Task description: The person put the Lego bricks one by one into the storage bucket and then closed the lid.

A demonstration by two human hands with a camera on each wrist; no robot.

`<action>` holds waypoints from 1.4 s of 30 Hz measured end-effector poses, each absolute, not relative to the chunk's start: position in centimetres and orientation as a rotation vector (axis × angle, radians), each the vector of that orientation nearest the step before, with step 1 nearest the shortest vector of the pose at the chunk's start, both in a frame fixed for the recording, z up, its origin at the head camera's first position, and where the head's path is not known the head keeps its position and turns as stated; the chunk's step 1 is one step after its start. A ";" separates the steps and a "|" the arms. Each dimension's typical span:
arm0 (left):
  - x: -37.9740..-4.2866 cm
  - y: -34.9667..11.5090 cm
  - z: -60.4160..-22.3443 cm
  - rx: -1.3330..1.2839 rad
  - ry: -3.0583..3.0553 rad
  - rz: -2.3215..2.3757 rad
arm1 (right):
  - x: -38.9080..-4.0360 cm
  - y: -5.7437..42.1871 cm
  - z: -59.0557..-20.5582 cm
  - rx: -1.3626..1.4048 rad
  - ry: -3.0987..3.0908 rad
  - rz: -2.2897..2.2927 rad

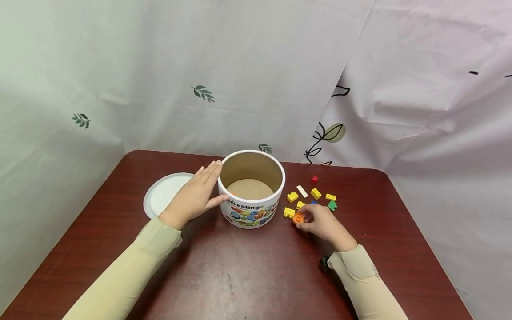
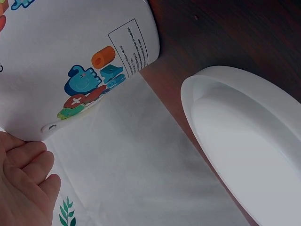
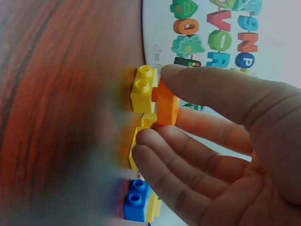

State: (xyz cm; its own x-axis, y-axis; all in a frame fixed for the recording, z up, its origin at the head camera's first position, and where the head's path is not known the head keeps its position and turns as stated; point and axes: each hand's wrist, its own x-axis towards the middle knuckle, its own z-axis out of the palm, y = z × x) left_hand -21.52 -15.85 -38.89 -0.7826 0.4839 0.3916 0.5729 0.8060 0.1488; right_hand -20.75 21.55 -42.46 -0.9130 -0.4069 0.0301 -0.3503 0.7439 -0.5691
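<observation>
In the head view, my left hand (image 1: 196, 195) rests against the left side of a white printed tub (image 1: 250, 213), fingers straight along its rim. The tub stands uncovered, and a bit of orange shows on its pale bottom. My right hand (image 1: 323, 223) pinches a round orange toy piece (image 1: 298, 218) between thumb and fingers, just above the table. Close by lie a yellow brick (image 1: 289, 213), a green brick (image 1: 332, 206) and a blue brick (image 3: 136, 201), the last partly hidden by the hand in the head view.
A white lid (image 1: 162, 195) lies left of the tub. Several other yellow bricks, a white flat piece (image 1: 302, 191) and a small red brick (image 1: 314, 179) are scattered right of the tub. A pale patterned curtain (image 1: 240, 80) hangs behind the dark red table (image 1: 240, 275).
</observation>
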 end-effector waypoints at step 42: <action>-21.6 -15.9 -39.0 -0.822 -2.622 -0.367 | -18.6 16.3 -33.6 -1.022 3.028 -1.660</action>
